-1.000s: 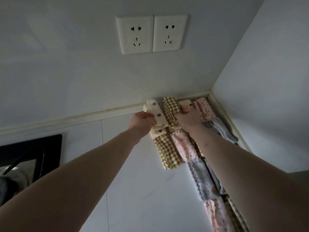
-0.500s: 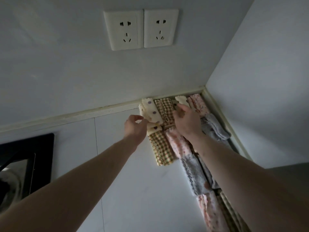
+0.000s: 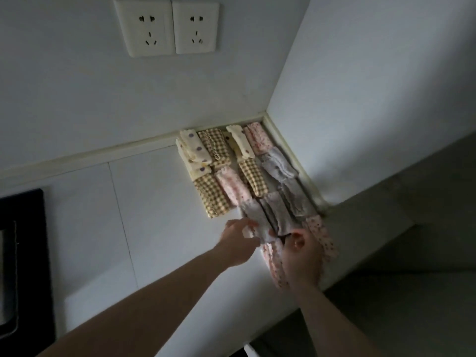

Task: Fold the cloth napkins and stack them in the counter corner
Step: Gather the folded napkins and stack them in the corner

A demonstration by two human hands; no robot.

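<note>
Your left hand and right hand sit side by side at the near end of the folded napkins, each touching one. Beyond both hands the napkins run in rows along the counter to the corner, where the back wall meets the side wall. Two sockets sit on the back wall, above and left of your left hand. A hob lies far left of it.

Both hands now nearer, at grey napkin.
</note>
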